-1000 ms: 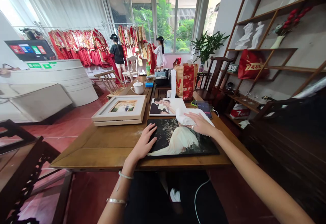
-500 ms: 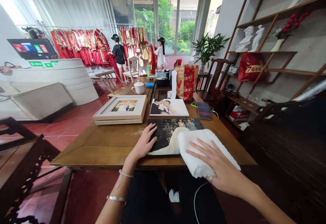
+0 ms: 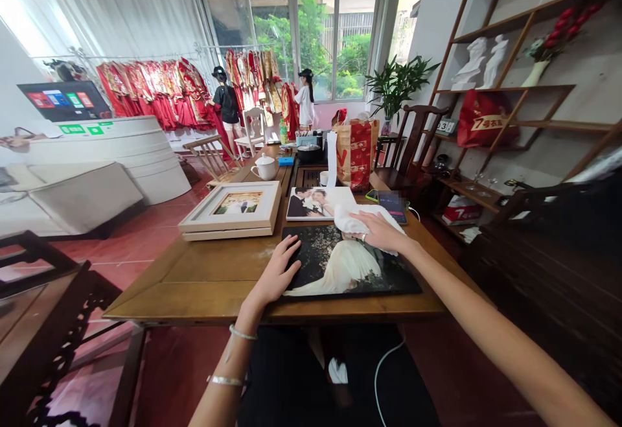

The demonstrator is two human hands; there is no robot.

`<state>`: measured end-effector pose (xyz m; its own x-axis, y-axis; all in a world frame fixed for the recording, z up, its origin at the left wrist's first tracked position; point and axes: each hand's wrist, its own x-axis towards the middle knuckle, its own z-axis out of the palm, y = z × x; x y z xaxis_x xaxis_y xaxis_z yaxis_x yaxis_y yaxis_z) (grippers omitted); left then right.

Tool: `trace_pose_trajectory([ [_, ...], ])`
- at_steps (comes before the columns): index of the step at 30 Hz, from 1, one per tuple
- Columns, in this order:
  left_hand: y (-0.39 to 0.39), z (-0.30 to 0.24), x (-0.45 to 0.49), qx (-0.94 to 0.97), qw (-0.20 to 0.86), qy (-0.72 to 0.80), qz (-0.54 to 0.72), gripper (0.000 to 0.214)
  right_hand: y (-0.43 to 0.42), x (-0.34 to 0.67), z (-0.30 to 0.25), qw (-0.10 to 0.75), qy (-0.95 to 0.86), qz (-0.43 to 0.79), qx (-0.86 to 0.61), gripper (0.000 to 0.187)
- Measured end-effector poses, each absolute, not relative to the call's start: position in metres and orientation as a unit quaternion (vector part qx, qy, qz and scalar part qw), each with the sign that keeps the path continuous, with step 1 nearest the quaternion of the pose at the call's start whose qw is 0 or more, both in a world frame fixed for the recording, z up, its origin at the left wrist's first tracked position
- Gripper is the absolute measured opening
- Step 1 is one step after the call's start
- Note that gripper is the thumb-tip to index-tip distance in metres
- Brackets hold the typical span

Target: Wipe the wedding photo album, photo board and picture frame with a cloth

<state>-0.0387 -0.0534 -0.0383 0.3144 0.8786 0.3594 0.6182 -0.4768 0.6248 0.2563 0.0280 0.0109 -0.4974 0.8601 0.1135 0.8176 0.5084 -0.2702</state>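
A dark wedding photo print (image 3: 321,258) lies flat at the near edge of the wooden table, with a pale gown across its middle. Flat on its left edge rests my left hand (image 3: 279,268), fingers spread and holding nothing. My right hand (image 3: 383,231) presses a folded white cloth (image 3: 346,219) over the print's far right edge. The cloth covers the upper part of the pictured couple and overlaps the corner of a second photo panel (image 3: 304,203) just behind. Part of the cloth is hidden under my right hand.
Framed photos (image 3: 228,210) are stacked on the left of the table (image 3: 194,284). A phone (image 3: 392,203) lies by my right hand. Farther back stand a white lidded cup (image 3: 264,166) and a paper bag (image 3: 357,155). Two people stand by racks of red garments (image 3: 146,93).
My right hand has slid the white cloth away from me, from the print's near right corner to its far edge, uncovering the lower right part. My left hand has stayed in place.
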Motion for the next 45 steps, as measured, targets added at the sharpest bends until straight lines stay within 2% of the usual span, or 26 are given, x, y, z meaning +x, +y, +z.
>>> trace_pose_trajectory([
  [5, -0.053, -0.041, -0.039, 0.791, 0.183, 0.471, 0.346, 0.044, -0.009, 0.256, 0.005, 0.108, -0.879, 0.074, -0.458, 0.06],
  [11, -0.053, -0.042, -0.04, 0.787, 0.179, 0.479, 0.346, 0.044, -0.106, 0.258, 0.0, 0.103, -0.894, 0.072, -0.429, 0.077],
  [14, -0.054, -0.041, -0.04, 0.786, 0.181, 0.477, 0.35, 0.044, -0.134, 0.255, 0.0, 0.097, -0.893, 0.084, -0.431, 0.078],
  [17, -0.055, -0.04, -0.041, 0.786, 0.182, 0.476, 0.35, 0.044, -0.128, 0.251, 0.003, 0.096, -0.889, 0.089, -0.438, 0.077],
  [24, -0.056, -0.037, -0.041, 0.789, 0.18, 0.478, 0.342, 0.044, -0.037, 0.234, 0.014, 0.098, -0.879, 0.082, -0.459, 0.059],
  [29, -0.055, -0.037, -0.04, 0.791, 0.175, 0.476, 0.342, 0.044, -0.002, 0.224, 0.016, 0.091, -0.875, 0.076, -0.47, 0.055],
  [33, -0.055, -0.039, -0.041, 0.793, 0.173, 0.473, 0.341, 0.044, -0.029, 0.223, 0.011, 0.101, -0.882, 0.065, -0.456, 0.057],
  [40, -0.054, -0.041, -0.042, 0.792, 0.169, 0.472, 0.348, 0.044, -0.122, 0.231, 0.006, 0.087, -0.905, 0.084, -0.407, 0.078],
  [45, -0.055, -0.039, -0.04, 0.789, 0.174, 0.477, 0.345, 0.044, -0.126, 0.234, 0.008, 0.084, -0.904, 0.101, -0.407, 0.075],
])
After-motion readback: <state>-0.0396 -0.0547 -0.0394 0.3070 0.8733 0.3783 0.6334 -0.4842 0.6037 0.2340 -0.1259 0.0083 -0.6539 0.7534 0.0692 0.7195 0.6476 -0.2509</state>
